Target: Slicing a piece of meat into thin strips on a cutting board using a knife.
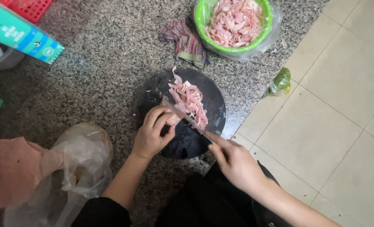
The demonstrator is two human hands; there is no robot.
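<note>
My left hand is curled, fingertips tucked and pressing a piece of pink meat against the round dark cutting board, knuckles turned toward the blade, which I judge keeps the fingertips clear of the edge. My right hand is closed around the handle of a knife, forefinger stretched along its spine, seemingly to steady the cut. The blade runs from the right hand up and across to just beside the left fingers. The sliced meat strips lie heaped just beyond both hands, on the far side of the blade, touching it. Farther ahead of the right hand sits a green bowl full of cut strips, a striped cloth beside it. A crumpled plastic bag lies just left of my left forearm.
</note>
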